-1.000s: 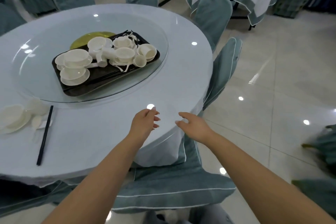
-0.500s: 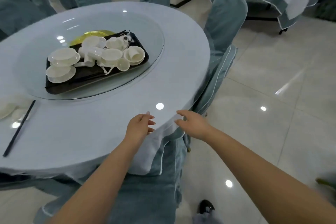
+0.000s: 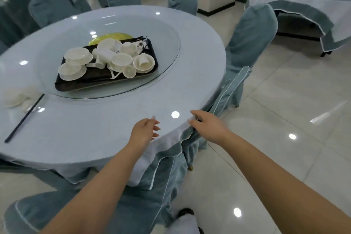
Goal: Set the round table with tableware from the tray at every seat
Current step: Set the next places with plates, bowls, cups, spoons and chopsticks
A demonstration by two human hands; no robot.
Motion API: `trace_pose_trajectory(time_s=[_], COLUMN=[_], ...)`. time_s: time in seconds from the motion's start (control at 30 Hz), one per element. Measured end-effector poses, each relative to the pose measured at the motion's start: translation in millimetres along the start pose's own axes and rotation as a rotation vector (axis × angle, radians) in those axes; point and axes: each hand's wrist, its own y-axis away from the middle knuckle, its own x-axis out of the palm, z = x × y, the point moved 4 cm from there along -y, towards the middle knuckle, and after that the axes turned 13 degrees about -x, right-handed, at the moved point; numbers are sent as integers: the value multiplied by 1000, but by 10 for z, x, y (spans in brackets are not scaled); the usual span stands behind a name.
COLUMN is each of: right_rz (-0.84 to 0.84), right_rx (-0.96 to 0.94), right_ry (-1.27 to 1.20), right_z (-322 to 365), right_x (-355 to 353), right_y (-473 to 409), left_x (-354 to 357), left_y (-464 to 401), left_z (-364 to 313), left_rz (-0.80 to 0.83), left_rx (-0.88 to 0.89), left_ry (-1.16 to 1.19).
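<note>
Looking across the round table [image 3: 133,123], I am seeing the dark tray [image 3: 106,79] on the glass turntable [image 3: 167,47], piled with white bowls [image 3: 121,59] and small cups [image 3: 129,71]. Both my left hand [image 3: 145,132] and right hand [image 3: 208,125] are hovering loose-fingered and empty at the near edge; the crockery is looking light, slick and breakable, so I am planning to pinch rims.

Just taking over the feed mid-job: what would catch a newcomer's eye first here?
First, the dark tray heaped with white bowls, saucers, cups and spoons, sitting on the glass turntable at the middle of the round table. Next, the person's left hand and right hand, both empty, at the table's near edge. At far left lies one finished setting with black chopsticks beside it.
</note>
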Motion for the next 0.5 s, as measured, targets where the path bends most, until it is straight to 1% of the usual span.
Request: trace_pose_trajectory(time_s=[0.3, 0.5], right_rz=[137, 253], right_rx=[-88, -115], right_ry=[-29, 35], right_z=[160, 207], right_x=[115, 402], right_y=[-839, -1653], left_x=[-251, -437], left_y=[-540, -1223], left_z=[-80, -209], left_rz=[-124, -162], left_rx=[-77, -89], left_ry=[66, 163])
